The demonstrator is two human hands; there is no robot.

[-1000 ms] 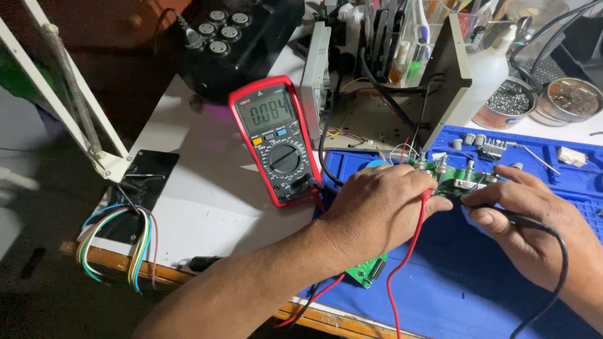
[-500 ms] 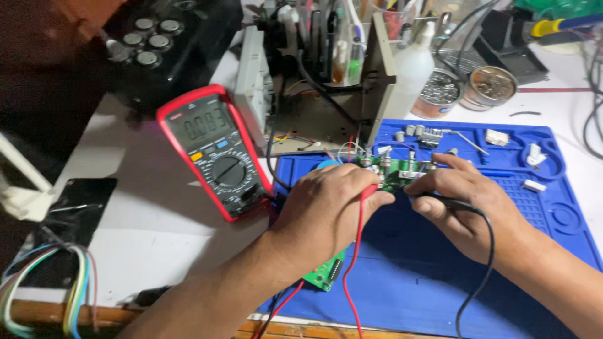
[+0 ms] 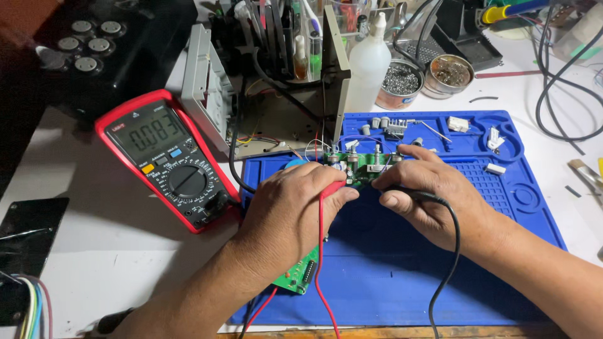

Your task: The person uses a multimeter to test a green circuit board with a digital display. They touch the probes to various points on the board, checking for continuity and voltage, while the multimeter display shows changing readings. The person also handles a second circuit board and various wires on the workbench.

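Note:
My left hand grips a red test probe whose red lead runs down toward the table's near edge. My right hand grips a black test probe with a black lead trailing off below. Both probe tips meet a green circuit board carrying several upright parts, which rests on a blue work mat. A corner of the green board shows under my left wrist. A red-cased multimeter with a lit display lies to the left of the mat.
Behind the board stands an open grey metal chassis with tools and wires. A white squeeze bottle and two round tins sit at the back. Small knobs and clips lie in the mat's trays. Coloured ribbon wires lie front left.
The view has shifted, so the bench appears further left and the mat sits more central. Both hands stay on the board with the probes, barely moved.

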